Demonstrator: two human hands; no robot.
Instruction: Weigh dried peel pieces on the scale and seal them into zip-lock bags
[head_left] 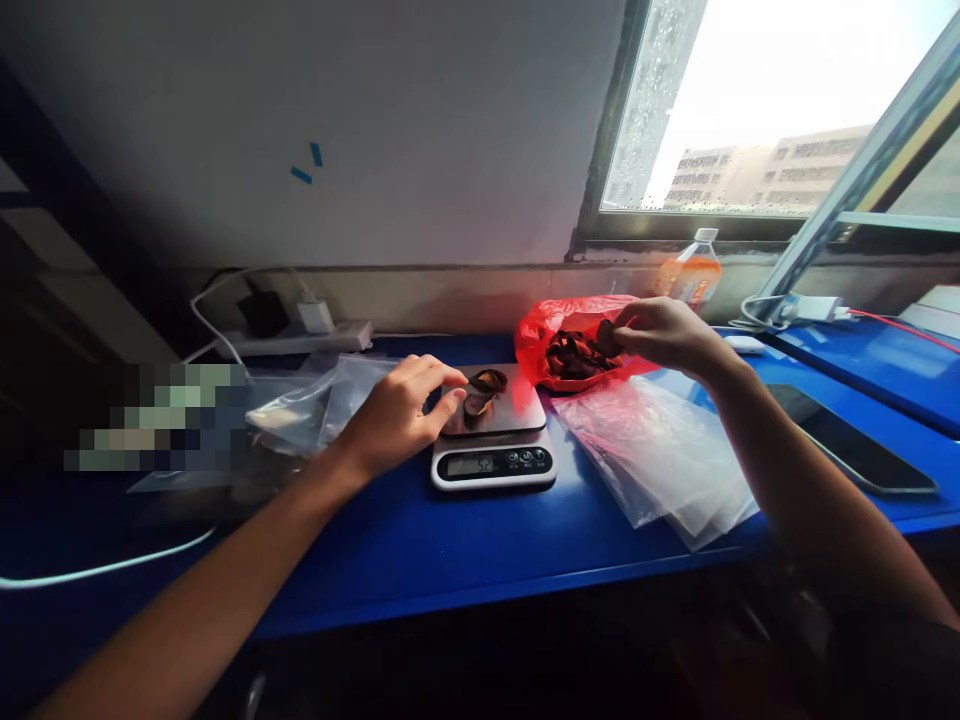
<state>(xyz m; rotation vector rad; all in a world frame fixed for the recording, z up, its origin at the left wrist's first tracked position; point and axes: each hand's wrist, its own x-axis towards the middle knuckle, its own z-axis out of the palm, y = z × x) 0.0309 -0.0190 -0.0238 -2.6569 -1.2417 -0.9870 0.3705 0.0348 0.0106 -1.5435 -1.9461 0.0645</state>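
While slices (478,407) lie on the scale (526,412) mid-frame, the bag (529,335) holds more; your right hand (666,335) pinches one, your left hand (397,410) unclear in grip.

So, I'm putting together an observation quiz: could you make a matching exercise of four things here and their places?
1. Left hand
2. Right hand
3. Digital scale
4. Drink bottle

A. At the mouth of the red bag
B. Upright, below the window
C. Under the dark slices
D. By the scale's top, fingertips near those slices

Pairs: 1-D, 2-A, 3-C, 4-B
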